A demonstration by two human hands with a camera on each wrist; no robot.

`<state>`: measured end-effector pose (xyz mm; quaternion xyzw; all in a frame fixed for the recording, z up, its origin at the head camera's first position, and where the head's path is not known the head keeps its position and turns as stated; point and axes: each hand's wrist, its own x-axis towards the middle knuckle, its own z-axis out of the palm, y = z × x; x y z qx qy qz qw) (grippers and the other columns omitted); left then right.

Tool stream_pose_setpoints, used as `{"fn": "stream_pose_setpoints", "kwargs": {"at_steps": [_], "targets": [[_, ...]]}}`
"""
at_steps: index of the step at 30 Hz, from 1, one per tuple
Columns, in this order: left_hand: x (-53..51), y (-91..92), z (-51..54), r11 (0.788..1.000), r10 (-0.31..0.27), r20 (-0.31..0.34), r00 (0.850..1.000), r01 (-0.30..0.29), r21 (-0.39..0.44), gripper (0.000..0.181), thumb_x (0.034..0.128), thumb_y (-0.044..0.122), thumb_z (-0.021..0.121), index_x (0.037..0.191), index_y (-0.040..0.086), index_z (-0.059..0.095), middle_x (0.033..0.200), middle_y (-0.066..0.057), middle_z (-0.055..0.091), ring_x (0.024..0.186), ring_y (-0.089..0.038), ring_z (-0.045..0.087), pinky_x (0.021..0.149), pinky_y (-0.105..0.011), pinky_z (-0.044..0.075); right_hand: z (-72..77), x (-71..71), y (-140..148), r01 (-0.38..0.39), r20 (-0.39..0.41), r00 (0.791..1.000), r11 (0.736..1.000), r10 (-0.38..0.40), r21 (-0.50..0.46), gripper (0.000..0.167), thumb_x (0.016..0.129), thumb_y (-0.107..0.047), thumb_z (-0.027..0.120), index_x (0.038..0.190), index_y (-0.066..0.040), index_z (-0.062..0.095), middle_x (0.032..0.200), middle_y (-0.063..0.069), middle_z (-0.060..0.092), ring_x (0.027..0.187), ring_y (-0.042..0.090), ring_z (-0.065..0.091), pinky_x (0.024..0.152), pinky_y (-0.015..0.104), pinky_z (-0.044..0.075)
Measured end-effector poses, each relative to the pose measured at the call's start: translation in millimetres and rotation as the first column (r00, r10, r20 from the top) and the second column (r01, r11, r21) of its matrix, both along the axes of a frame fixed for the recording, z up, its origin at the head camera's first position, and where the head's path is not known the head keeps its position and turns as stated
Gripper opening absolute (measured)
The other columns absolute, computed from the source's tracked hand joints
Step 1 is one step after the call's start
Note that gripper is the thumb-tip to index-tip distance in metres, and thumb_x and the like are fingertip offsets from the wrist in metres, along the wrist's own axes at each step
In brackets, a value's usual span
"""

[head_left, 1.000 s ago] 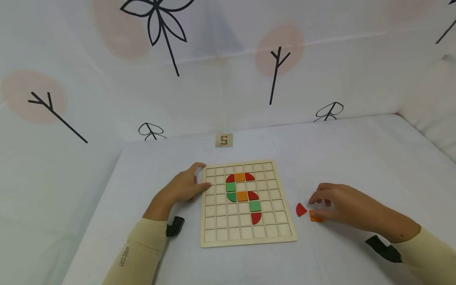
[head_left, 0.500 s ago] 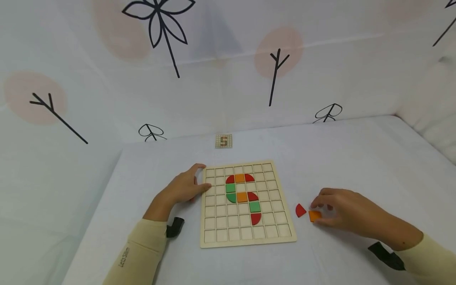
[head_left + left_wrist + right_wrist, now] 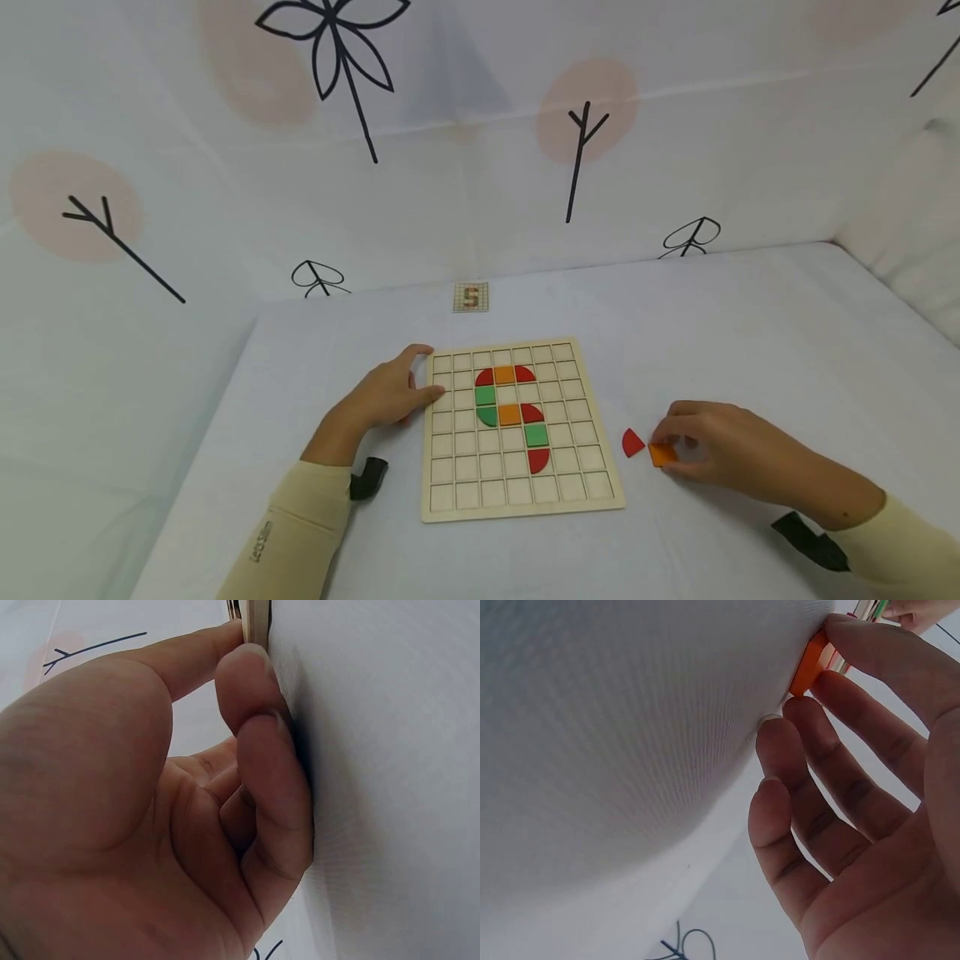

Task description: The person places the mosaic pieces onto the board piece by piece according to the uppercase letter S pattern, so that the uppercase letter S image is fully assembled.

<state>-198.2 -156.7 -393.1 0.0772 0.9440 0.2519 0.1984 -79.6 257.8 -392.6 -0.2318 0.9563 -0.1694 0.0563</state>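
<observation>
My left hand [image 3: 386, 393] grips the left edge of a pale wooden grid board [image 3: 457, 492], thumb on its top near the upper left corner. In the left wrist view the other fingers [image 3: 270, 772] curl against the board's side. Set into the board are red quarter-circle, orange square and green pieces in an S-like curve. Right of the board, my right hand [image 3: 723, 442] pinches an orange square tile [image 3: 662, 454] between thumb and index finger. The right wrist view shows this tile [image 3: 808, 667] tilted at the white cloth. A red quarter-circle piece [image 3: 633, 442] lies just left of it.
A small card [image 3: 471, 297] with a printed S pattern lies behind the board. White cloth [image 3: 750, 333] covers the table, and a patterned cloth [image 3: 480, 183] hangs at the back. Dark straps [image 3: 369, 478] show at both wrists.
My right hand has lowered slightly, and its thumb and index finger have closed on the orange tile, which has shifted a little. The left hand stays on the board.
</observation>
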Motion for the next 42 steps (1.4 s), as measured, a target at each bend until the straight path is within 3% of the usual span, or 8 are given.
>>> {"fn": "stream_pose_setpoints", "kwargs": {"at_steps": [13,20,27,34,42], "targets": [[0.3,0.5,-0.3,1.0,0.018,0.009,1.0,-0.018,-0.003,0.073,0.092,0.047,0.07,0.152,0.029,0.033,0.073,-0.006,0.061,0.053,-0.017,0.054,0.054,-0.03,0.038,6.8,-5.3,-15,-0.095,-0.088,0.992,0.996,0.094,0.0,0.025,0.075,-0.022,0.088,0.094,-0.031,0.074,0.091,-0.021,0.058,0.079,-0.002,0.049,0.067,0.02,0.048],[0.0,0.7,-0.4,1.0,0.013,0.006,1.0,-0.013,0.006,0.073,0.092,0.046,0.07,0.153,0.028,0.033,0.075,-0.006,0.061,0.054,-0.018,0.055,0.055,-0.03,0.039,10.4,-11.6,-39,-0.119,-0.082,0.989,0.993,0.12,0.017,0.024,0.077,-0.025,0.086,0.098,-0.028,0.076,0.094,-0.019,0.061,0.082,0.0,0.052,0.072,0.023,0.053],[0.0,0.0,-2.0,1.0,0.011,0.0,1.0,-0.011,0.0,0.073,0.0917,0.046,0.07,0.152,0.029,0.033,0.075,-0.006,0.061,0.054,-0.018,0.055,0.055,-0.03,0.038,14.2,-19.4,-63,-0.121,-0.114,0.986,0.993,0.122,0.014,0.022,0.077,-0.027,0.087,0.097,-0.025,0.076,0.093,-0.012,0.062,0.078,0.002,0.051,0.067,0.019,0.05],[0.5,0.0,-1.4,1.0,0.013,0.005,1.0,-0.013,0.008,0.072,0.0918,0.046,0.07,0.152,0.029,0.034,0.074,-0.006,0.062,0.053,-0.018,0.055,0.054,-0.03,0.038,10.4,-23.8,-87,-0.2,-0.173,0.964,0.98,0.201,0.023,0.018,0.082,-0.032,0.082,0.096,-0.022,0.078,0.097,-0.009,0.066,0.088,0.008,0.057,0.077,0.027,0.055],[0.3,-0.4,-1.3,1.0,0.023,0.008,1.0,-0.023,0.003,0.072,0.0918,0.047,0.07,0.152,0.029,0.034,0.074,-0.006,0.061,0.054,-0.018,0.054,0.054,-0.03,0.038,8.1,-26.0,-113,-0.267,-0.204,0.944,0.963,0.258,-0.018,0.016,0.082,-0.028,0.082,0.094,-0.019,0.078,0.092,-0.009,0.065,0.084,0.006,0.055,0.075,0.025,0.054]]}}
